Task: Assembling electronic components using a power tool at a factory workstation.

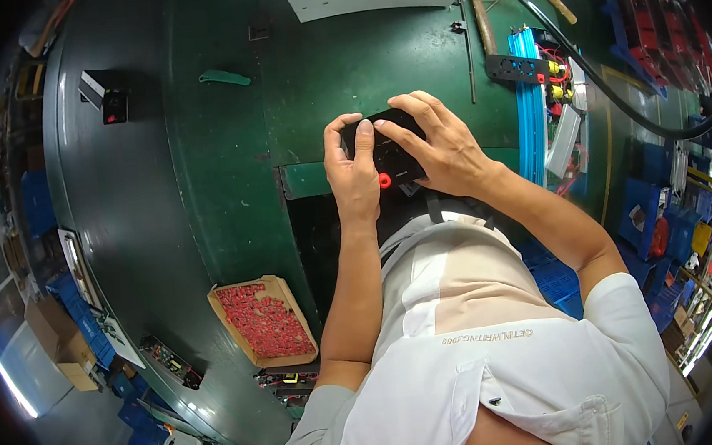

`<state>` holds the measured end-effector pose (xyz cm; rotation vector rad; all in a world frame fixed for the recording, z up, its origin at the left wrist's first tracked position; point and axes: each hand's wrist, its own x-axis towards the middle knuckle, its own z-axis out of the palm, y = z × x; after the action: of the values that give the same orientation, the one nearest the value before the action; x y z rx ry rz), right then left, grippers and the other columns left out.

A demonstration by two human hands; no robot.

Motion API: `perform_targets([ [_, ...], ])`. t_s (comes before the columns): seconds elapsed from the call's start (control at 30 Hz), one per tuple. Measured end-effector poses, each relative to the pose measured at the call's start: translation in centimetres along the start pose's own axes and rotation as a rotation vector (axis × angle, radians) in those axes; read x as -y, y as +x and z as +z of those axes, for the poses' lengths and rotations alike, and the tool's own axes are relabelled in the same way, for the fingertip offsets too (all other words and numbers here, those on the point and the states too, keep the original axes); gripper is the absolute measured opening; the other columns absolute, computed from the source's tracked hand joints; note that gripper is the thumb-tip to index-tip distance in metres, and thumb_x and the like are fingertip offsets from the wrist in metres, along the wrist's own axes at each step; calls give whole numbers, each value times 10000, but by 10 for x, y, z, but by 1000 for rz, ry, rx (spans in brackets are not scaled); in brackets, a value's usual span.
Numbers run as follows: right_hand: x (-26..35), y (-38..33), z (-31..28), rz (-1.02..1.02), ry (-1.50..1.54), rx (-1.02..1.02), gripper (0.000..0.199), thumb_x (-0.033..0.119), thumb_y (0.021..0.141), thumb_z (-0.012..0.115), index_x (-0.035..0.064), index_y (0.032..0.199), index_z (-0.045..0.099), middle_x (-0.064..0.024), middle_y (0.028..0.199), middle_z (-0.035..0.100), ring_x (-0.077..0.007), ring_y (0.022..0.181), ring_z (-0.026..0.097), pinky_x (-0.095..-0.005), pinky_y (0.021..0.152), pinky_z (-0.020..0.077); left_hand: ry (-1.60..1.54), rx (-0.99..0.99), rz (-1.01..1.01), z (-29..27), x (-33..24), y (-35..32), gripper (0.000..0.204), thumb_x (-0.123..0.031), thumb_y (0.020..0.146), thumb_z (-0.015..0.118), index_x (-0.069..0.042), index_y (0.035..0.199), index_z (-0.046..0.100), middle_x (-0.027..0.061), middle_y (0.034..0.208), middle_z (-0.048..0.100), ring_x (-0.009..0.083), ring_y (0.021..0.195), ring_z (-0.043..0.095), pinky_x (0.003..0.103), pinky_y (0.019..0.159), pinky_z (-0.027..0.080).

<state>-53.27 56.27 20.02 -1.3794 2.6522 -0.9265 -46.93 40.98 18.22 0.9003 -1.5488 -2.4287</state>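
Between my two hands is a flat black panel [397,159] with a red round ring-like part near its lower left and small pale print. My left hand [353,177] grips its left edge, the thumb lying on the face and the fingers curled around the side. From the right, my right hand [448,152] holds the upper right part, with its fingers bent over the far edge. The panel is above the near edge of the green bench [305,101], just in front of my body. My hands cover part of its face, and its underside is hidden.
A cardboard tray [219,308] of small red parts lies near left. Farther left are a black box-shaped unit [115,106] and a circuit board assembly [170,362]. At right stand a blue finned housing [529,113], a wooden handle [484,24] and a looping black cable [605,90].
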Motion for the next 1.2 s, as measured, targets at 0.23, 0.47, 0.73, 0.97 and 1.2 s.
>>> perform_targets([
  [0.23, -1, -2, 1, 14, 12, -11, 966, 102, 469, 907, 145, 1368, 555, -166, 1402, 453, -415, 1289, 476, -510, 1048, 487, 2, -10, 10, 4, 0, 4, 162, -149, 1009, 655, -65, 1137, 602, 17, 1025, 590, 75, 855, 599, 226, 723, 521],
  [0.47, -5, -3, 3, -2, -6, -20, 962, 113, 456, 907, 149, 1353, 562, -155, 1394, 468, -409, 1281, 486, -507, 1043, 495, 101, -12, 99, -2, 10, 4, 176, -139, 1006, 663, -57, 1145, 591, 16, 1030, 594, 73, 821, 608, 219, 688, 530],
  [0.73, -6, -5, 6, 4, 12, -40, 957, 110, 473, 896, 121, 1357, 531, -154, 1419, 471, -403, 1297, 485, -482, 1059, 491, -35, 26, -51, 3, -1, 0, 264, -119, 949, 745, -67, 1156, 588, 27, 1006, 632, 85, 843, 647, 222, 691, 545],
  [0.97, 15, -14, 4, 336, 167, -35, 1021, 124, 639, 901, 50, 1511, 374, -291, 1531, 310, -477, 1417, 362, -485, 1111, 420, 4, 13, -67, 7, -5, -1, 269, -103, 929, 766, -76, 1135, 595, 24, 981, 627, 80, 798, 638, 228, 676, 545],
  [1.2, 93, 58, -53, -211, 202, 392, 347, 304, 873, 738, 80, 1119, 641, -129, 1039, 676, -349, 1145, 600, -509, 916, 498, 237, -84, -317, 24, -32, -4, 278, -148, 929, 772, -86, 1130, 591, 44, 959, 634, 85, 695, 620, 245, 580, 514],
])
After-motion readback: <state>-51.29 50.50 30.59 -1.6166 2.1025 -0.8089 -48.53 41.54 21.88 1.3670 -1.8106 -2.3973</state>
